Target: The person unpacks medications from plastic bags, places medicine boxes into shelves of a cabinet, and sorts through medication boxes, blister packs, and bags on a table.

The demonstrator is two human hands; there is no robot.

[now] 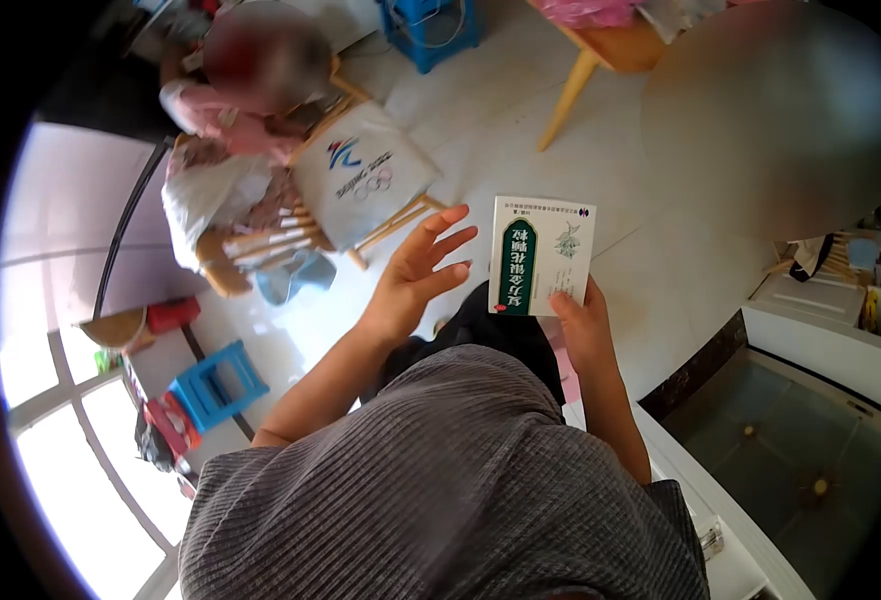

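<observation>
A flat white box (pixel 566 255) with a dark green panel and printed characters is held upside down in front of my body. My right hand (pixel 583 325) grips its lower right corner, with the thumb on the front face and the other fingers behind, out of sight. To the left of the box is my left hand (pixel 421 275), its fingers spread and nothing in them. A gap separates it from the box.
At the upper left a person in pink (pixel 251 135) is beside a wooden chair with a printed white cloth (pixel 366 180). Blue stools (pixel 219 385) stand at left and top. A wooden table (pixel 616 48) is top right, a glass-topped surface (pixel 781 450) lower right.
</observation>
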